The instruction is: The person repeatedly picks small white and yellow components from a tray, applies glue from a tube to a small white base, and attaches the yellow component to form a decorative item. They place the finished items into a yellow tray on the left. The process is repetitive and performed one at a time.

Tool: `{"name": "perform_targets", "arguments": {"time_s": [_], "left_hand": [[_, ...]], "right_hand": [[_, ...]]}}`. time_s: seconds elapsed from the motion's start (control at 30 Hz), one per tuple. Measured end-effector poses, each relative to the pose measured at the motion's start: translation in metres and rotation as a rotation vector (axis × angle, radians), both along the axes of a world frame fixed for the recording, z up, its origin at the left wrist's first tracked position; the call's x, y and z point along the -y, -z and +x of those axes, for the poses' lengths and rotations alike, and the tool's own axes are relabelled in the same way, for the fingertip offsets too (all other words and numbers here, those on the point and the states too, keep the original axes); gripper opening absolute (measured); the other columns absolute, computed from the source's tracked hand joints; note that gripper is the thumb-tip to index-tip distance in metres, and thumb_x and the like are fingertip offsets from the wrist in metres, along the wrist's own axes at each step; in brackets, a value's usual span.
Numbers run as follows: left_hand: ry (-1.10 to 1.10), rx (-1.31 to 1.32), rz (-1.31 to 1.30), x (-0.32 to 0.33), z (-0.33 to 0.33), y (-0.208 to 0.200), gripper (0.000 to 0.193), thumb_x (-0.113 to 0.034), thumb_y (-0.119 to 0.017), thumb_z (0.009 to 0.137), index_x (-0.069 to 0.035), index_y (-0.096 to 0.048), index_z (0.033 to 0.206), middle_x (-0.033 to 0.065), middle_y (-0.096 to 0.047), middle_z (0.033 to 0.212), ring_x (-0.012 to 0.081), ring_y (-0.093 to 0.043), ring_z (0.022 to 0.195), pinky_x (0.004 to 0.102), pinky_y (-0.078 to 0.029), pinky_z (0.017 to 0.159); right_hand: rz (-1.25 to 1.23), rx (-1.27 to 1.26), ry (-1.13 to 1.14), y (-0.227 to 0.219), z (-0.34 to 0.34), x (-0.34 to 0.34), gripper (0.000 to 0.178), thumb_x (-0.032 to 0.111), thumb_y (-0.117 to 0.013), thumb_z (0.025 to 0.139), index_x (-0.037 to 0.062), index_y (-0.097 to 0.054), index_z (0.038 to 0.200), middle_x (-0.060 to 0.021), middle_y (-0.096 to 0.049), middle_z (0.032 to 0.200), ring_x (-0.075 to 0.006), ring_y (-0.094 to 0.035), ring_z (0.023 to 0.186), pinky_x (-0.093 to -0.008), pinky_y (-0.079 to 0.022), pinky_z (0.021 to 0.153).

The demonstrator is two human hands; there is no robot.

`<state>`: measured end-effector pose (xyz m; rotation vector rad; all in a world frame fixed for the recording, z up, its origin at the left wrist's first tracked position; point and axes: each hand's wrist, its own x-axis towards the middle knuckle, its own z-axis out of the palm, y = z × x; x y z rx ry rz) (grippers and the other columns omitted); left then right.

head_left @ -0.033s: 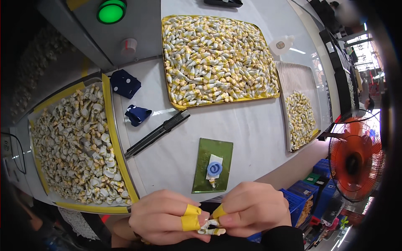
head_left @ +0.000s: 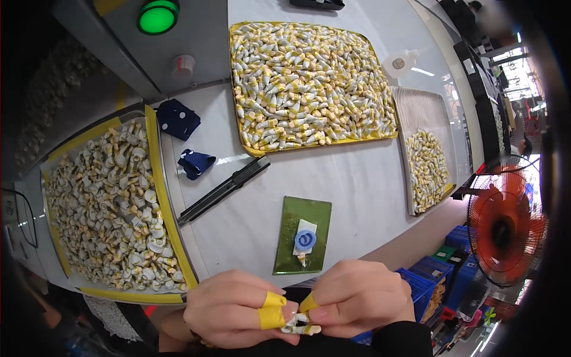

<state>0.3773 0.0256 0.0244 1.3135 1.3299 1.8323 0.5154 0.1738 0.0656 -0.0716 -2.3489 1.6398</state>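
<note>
Lower centre, left hand (head_left: pixel 229 303) and right hand (head_left: pixel 363 297) pinch a seemingly unfinished yellow-banded white piece (head_left: pixel 308 329); whether the left-side tray (head_left: pixel 159 184) holds finished ones is unclear.

Trays (head_left: pixel 168 196) of near-identical small pieces (head_left: pixel 309 89), blue crates (head_left: pixel 458 238) and a caged fan (head_left: pixel 502 223) mark a factory workshop.

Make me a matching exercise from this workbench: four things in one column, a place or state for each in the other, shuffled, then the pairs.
Things
1. Round indicator lamp
2. Small white-and-yellow piece
3. Round blue holder
4. Caged fan

Places and states
A. On the green board
B. Orange, at the right of the picture
C. Glowing green
D. Between the fingers of the left hand and right hand

Pairs: 1-C, 2-D, 3-A, 4-B
</note>
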Motion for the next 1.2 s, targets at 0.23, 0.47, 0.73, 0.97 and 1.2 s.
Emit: {"name": "perform_targets", "arguments": {"time_s": [0.23, 0.47, 0.73, 0.97, 1.2], "left_hand": [[-0.016, -0.097, -0.007, 0.001, 0.0, -0.006, 0.034, -0.013, -0.084, 0.06, -0.005, -0.067, 0.087, 0.0042, -0.066, 0.082, 0.0206, -0.064, 0.071, 0.0263, -0.054, 0.061], [0.014, -0.101, 0.029, -0.003, -0.001, -0.016, 0.034, -0.008, -0.081, 0.06, -0.001, -0.061, 0.086, 0.0105, -0.064, 0.078, 0.0272, -0.063, 0.068, 0.0335, -0.053, 0.064], [0.001, -0.104, 0.02, -0.003, -0.001, -0.018, 0.032, -0.008, -0.081, 0.061, -0.001, -0.061, 0.085, 0.0107, -0.064, 0.077, 0.0268, -0.063, 0.068, 0.033, -0.053, 0.064], [-0.017, -0.156, -0.089, 0.0, 0.002, -0.02, 0.028, -0.009, -0.08, 0.064, -0.003, -0.063, 0.085, 0.0099, -0.065, 0.081, 0.025, -0.064, 0.073, 0.0307, -0.053, 0.065], [-0.124, -0.269, -0.139, 0.003, 0.008, -0.007, 0.035, -0.021, -0.084, 0.061, -0.006, -0.067, 0.089, 0.0042, -0.066, 0.085, 0.0198, -0.064, 0.073, 0.0275, -0.053, 0.066]], "right_hand": [[-0.064, -0.067, 0.104, -0.006, -0.011, 0.008, 0.017, -0.005, -0.074, 0.066, 0.0011, -0.058, 0.07, -0.0111, -0.064, 0.069, -0.0247, -0.062, 0.057, -0.0318, -0.052, 0.05], [-0.07, -0.079, 0.07, -0.006, -0.011, 0.007, 0.019, -0.007, -0.074, 0.065, 0.0002, -0.056, 0.067, -0.0127, -0.064, 0.068, -0.0251, -0.062, 0.056, -0.0308, -0.051, 0.05], [-0.061, -0.199, 0.016, 0.001, -0.014, 0.002, 0.019, -0.007, -0.074, 0.065, -0.0001, -0.056, 0.068, -0.0128, -0.064, 0.069, -0.0246, -0.062, 0.057, -0.0306, -0.051, 0.05], [0.01, -0.109, 0.066, -0.005, -0.006, 0.004, 0.022, -0.001, -0.077, 0.062, 0.0012, -0.06, 0.075, -0.0115, -0.065, 0.072, -0.0237, -0.063, 0.059, -0.0299, -0.051, 0.052], [0.11, -0.065, 0.123, -0.008, -0.003, 0.007, 0.025, 0.002, -0.078, 0.063, 0.0055, -0.063, 0.083, -0.007, -0.065, 0.073, -0.022, -0.063, 0.063, -0.0285, -0.051, 0.054]]}}
